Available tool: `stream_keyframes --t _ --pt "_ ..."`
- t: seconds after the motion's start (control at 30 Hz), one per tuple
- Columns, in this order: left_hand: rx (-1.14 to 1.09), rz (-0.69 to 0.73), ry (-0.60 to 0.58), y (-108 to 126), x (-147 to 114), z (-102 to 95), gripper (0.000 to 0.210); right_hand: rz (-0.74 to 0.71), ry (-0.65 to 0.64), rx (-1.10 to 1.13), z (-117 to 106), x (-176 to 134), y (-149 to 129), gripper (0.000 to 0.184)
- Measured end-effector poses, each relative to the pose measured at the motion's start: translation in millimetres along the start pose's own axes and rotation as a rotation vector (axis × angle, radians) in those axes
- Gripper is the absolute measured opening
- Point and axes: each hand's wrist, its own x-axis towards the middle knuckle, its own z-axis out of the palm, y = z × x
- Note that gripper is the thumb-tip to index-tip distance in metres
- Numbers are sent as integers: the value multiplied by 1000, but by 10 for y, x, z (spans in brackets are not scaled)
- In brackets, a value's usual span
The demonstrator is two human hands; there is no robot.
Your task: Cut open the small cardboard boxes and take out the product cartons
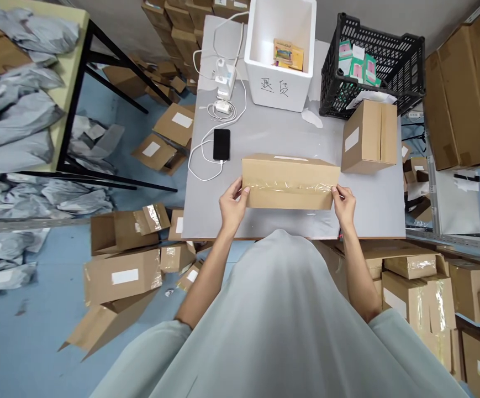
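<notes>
A long brown cardboard box (291, 199) is between my two hands over the near part of the grey table (281, 132). Clear tape runs along the side facing me, and a white label edge shows on another face. My left hand (233, 205) grips the box's left end, thumb on the near side. At the right end, my right hand (344, 204) pinches the edge between thumb and fingers. Beyond the left hand lies a black phone (222, 145) with a white cable plugged in. A smaller closed cardboard box (370, 137) stands to the right.
At the back are a white foam bin (279, 83) holding yellow packets and a black crate (405, 66) with green-and-pink boxes. A power strip (225, 80) trails cables. Cardboard boxes (124, 276) crowd the floor on both sides; grey parcels (16, 116) fill a left-hand table.
</notes>
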Motion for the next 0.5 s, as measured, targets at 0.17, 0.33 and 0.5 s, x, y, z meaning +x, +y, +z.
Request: stream_keyframes --t 0.17,0.33,0.5 --pt "7 -115 49 -3 -150 -121 76 118 -33 84 -102 -218 42 77" --pt "-2 -401 46 -116 -410 -275 96 396 -145 161 -171 -603 238 94" --pt "114 -533 -150 -282 -679 -299 97 454 -219 163 -160 -869 518 90"
